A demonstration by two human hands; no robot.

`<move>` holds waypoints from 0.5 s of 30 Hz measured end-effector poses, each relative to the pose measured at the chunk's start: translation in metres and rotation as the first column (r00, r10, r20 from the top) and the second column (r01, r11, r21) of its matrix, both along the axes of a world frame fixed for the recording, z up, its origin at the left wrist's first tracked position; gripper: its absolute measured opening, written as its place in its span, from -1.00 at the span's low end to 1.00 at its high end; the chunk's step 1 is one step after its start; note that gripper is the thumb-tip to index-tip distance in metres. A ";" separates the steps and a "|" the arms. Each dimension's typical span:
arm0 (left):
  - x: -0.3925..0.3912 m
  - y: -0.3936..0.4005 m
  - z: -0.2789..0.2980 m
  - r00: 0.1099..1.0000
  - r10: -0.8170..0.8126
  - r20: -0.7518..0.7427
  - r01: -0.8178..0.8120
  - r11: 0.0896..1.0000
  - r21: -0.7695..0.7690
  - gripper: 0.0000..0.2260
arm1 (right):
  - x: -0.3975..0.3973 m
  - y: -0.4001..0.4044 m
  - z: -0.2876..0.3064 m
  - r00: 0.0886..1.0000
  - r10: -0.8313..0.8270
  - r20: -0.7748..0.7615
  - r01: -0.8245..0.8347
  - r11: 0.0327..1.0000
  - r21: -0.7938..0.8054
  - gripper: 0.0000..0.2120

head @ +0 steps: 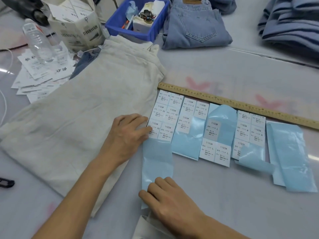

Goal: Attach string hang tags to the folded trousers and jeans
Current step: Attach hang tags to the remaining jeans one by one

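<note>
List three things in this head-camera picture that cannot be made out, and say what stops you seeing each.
1. Small print under "1103#" on the XS label sheet: too small and blurred.
2. The label corner beneath the left hand: covered by its fingers.
3. The striped folded garments at top right: cut off by the frame edge.
4. Contents of the blue bin: jumbled and blurred.

We see cream folded cotton trousers (82, 107), light blue denim jeans (195, 25), pale blue glossy sticker backing strips (157, 163) bearing white black-printed labels (164, 114), a yellow wooden ruler (241, 103), and a deep blue plastic bin (146, 34).
</note>
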State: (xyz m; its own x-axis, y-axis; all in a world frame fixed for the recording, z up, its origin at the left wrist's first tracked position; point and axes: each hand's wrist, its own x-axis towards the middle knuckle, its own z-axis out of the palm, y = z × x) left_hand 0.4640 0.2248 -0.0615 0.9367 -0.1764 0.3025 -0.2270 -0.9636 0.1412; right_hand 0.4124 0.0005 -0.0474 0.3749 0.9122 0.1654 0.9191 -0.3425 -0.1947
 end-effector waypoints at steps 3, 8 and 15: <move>0.005 0.013 -0.005 0.999 -0.041 0.022 0.041 0.999 -0.007 -0.80 | -0.003 0.001 -0.003 0.998 0.030 -0.047 -0.030 1.000 0.002 -0.85; 0.016 0.024 -0.014 0.997 -0.079 0.018 0.080 0.996 -0.037 -0.81 | -0.008 0.017 0.001 0.975 0.043 -0.220 -0.042 0.999 0.009 -0.73; 0.017 0.026 -0.024 0.998 -0.059 -0.009 0.058 0.995 -0.087 -0.82 | -0.015 0.036 0.000 0.871 0.123 -0.476 -0.130 0.991 0.018 -0.55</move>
